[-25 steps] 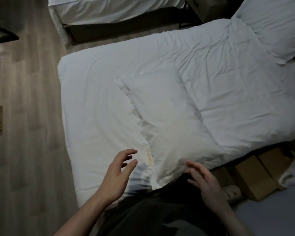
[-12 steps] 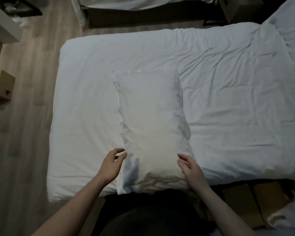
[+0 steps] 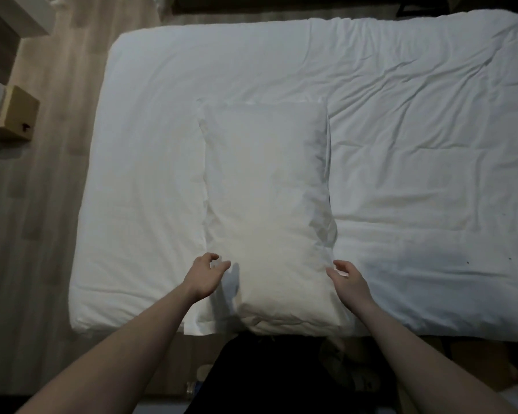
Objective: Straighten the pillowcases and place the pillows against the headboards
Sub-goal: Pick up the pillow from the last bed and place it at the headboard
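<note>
White bedding fills the frame. At lower centre your left hand [image 3: 205, 274] and right hand [image 3: 349, 280] flank the pillow's [image 3: 266, 210] near end, fingers loosely curled, holding nothing. You're at the straightening step; next, grip both edges. Beyond, the bed [image 3: 401, 115] shows no headboard.

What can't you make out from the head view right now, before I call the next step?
- Headboard: not visible in the head view; the frame edges cut the bed off.
- Near end of the pillow: it runs into the person's dark clothing, so the opening is unreadable.
- Grip of left hand and right hand: fingertips sit at the pillow's sides, and dim light hides whether they touch it.
</note>
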